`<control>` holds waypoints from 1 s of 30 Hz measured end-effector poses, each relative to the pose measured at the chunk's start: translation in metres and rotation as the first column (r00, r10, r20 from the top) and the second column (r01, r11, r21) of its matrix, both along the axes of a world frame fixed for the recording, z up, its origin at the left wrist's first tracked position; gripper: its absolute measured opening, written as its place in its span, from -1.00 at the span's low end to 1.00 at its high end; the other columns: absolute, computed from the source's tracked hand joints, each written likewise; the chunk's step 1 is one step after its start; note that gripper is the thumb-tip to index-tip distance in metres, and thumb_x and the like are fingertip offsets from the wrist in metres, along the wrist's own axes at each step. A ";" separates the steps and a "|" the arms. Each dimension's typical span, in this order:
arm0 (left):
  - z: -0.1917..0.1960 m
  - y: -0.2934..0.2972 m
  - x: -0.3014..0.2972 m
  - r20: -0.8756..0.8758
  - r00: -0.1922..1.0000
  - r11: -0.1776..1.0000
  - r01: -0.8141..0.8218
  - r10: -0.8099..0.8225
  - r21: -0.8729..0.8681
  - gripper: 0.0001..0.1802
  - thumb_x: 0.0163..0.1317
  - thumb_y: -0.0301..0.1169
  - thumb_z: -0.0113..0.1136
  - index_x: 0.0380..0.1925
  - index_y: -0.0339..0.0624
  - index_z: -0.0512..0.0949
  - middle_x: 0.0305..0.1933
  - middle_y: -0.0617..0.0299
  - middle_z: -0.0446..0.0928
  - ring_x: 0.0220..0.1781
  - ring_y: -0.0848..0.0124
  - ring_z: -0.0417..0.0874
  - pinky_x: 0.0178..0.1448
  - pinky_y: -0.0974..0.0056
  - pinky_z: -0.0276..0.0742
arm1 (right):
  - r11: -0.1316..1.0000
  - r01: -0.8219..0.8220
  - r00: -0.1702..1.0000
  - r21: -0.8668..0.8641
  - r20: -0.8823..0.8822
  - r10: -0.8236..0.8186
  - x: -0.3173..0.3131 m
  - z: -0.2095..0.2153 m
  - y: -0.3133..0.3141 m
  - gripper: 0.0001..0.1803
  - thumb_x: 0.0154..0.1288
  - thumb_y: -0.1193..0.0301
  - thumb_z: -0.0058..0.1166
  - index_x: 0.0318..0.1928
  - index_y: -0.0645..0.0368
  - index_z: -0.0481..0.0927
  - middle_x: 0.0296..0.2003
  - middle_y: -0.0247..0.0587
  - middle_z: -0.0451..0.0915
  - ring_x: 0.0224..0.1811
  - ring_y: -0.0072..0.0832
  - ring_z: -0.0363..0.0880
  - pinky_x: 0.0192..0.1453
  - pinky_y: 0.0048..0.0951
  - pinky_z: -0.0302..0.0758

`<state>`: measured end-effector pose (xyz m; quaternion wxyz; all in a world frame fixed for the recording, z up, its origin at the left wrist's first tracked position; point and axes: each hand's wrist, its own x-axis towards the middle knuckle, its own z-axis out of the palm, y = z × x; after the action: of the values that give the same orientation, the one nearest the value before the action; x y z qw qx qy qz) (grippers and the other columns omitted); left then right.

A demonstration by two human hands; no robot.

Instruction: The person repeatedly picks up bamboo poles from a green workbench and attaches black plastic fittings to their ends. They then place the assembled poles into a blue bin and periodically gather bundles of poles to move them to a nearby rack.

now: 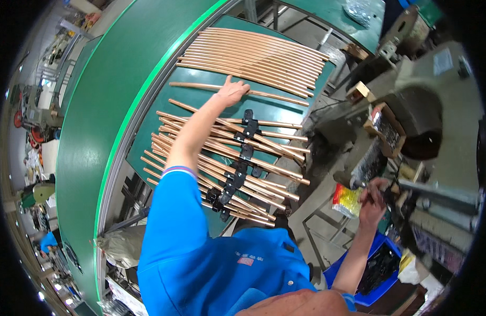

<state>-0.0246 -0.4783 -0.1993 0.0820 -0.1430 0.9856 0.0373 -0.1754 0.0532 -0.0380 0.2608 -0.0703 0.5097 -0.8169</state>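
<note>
My left hand (233, 91) reaches over the green tabletop (164, 95), closed round a single copper-coloured rod (277, 97) near its middle. Beyond it, several similar rods (253, 55) lie side by side in a neat row. Nearer my body, more copper-coloured rods (274, 168) lie crossed, with black clamp-like fittings (246, 152) along their middles. On the right, my right hand (373, 201) is beside the machine (438, 192), its fingers curled by a dark part. What those fingers hold, if anything, I cannot make out.
A long green bench (100, 105) with a bright green edge runs along the left. At the right stand an open cardboard box (385, 129) and a red-and-yellow bag (347, 200). A blue bin (363, 298) with black parts is below my right forearm.
</note>
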 end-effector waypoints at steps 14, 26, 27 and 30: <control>0.167 0.285 0.110 -0.039 0.897 0.895 0.443 -0.441 0.057 -0.74 0.25 -0.34 0.11 -0.08 -0.13 0.48 -0.41 0.07 0.53 -0.45 0.11 0.58 -0.43 0.08 0.52 | 0.777 0.189 0.976 0.601 -0.202 -0.081 0.076 0.003 0.194 -0.84 0.22 0.38 0.16 -0.26 0.21 0.56 -0.49 -0.36 0.53 -0.50 -0.61 0.53 -0.45 -0.55 0.47; 0.191 0.468 0.046 -0.252 0.857 0.766 0.514 -0.449 0.385 -0.83 0.26 -0.45 0.09 -0.16 -0.22 0.50 -0.38 -0.04 0.52 -0.41 0.00 0.58 -0.41 0.07 0.48 | -0.463 0.138 0.985 0.876 -0.172 -0.032 0.024 -0.091 0.448 -0.47 0.01 0.18 0.32 -0.10 0.17 0.39 -0.21 0.04 0.62 -0.20 -0.04 0.65 -0.16 -0.11 0.60; 0.192 0.475 0.041 -0.260 0.860 0.763 0.511 -0.440 0.397 -0.84 0.26 -0.45 0.09 -0.17 -0.21 0.50 -0.38 -0.03 0.53 -0.41 0.01 0.58 -0.41 0.08 0.49 | -0.491 0.238 0.966 0.838 -0.258 0.027 0.022 -0.113 0.446 -0.32 -0.07 0.16 0.41 -0.08 0.24 0.31 -0.23 0.10 0.60 -0.23 0.01 0.65 -0.15 -0.14 0.61; 0.201 0.491 0.030 -0.266 0.859 0.755 0.511 -0.436 0.411 -0.84 0.25 -0.45 0.11 -0.18 -0.19 0.51 -0.37 0.03 0.55 -0.40 0.05 0.62 -0.39 0.11 0.51 | -0.511 0.300 0.954 0.805 -0.253 0.162 0.010 -0.139 0.454 -0.43 0.04 0.20 0.33 -0.11 0.25 0.30 -0.20 0.10 0.58 -0.24 -0.06 0.67 -0.17 -0.26 0.64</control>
<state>0.0054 0.0130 0.0017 0.0445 0.1390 0.9538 0.2625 -0.1652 0.5067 -0.1772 0.0578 0.1203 0.9901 0.0430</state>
